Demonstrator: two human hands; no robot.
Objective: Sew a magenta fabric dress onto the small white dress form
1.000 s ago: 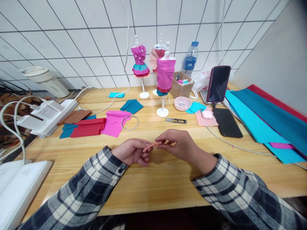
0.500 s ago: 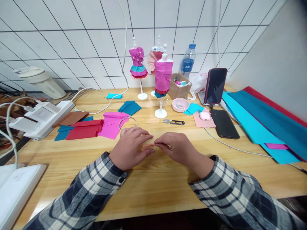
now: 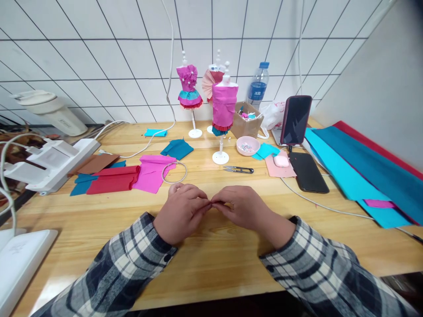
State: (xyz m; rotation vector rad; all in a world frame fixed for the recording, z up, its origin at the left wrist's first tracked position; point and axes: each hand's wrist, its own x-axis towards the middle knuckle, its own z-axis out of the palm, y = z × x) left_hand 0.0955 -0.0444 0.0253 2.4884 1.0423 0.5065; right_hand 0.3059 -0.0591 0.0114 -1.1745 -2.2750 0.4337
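My left hand [image 3: 183, 213] and my right hand [image 3: 243, 208] meet above the middle of the table, each with thumb and forefinger closed in a pinch. Between their fingertips is a small pink crepe paper strip, now almost wholly hidden by the fingers. Behind them stands a mini dress form [image 3: 224, 105] wrapped in magenta crepe paper with a red and teal ruffle. Thread snips [image 3: 239, 170] lie in front of its base. Near my left hand are a metal ring [image 3: 174, 182] and a magenta crepe paper sheet [image 3: 150, 176].
Further back are another dressed form [image 3: 189, 88], a cardboard box [image 3: 246, 125], a bowl of beads [image 3: 247, 146] and a water bottle [image 3: 258, 88]. Red crepe paper [image 3: 112, 181] and a power strip [image 3: 66, 165] lie left. Phones [image 3: 310, 172] and long crepe sheets [image 3: 357, 163] are right.
My left thumb and forefinger, apart before with the pink strip showing between them, have closed together on it. My left fingertips now touch my right ones. The view has shifted slightly.
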